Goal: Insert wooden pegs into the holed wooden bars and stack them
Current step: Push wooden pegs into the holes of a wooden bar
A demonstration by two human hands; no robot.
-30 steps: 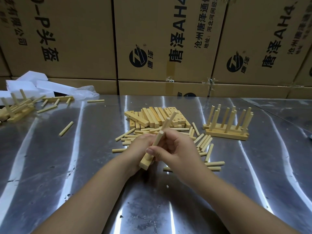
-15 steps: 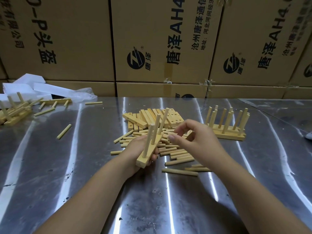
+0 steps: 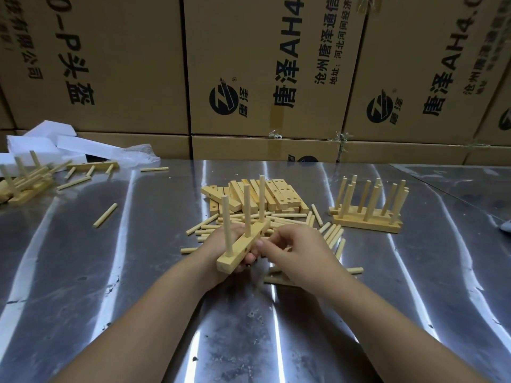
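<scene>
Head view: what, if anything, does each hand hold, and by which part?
The left hand grips the bar from beneath, near its middle. The right hand curls beside the bar; whether it holds anything cannot be told.

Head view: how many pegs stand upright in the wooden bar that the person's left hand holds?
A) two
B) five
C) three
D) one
C: three pegs stand upright in a row in the wooden bar, which the left hand grips from below.
</scene>
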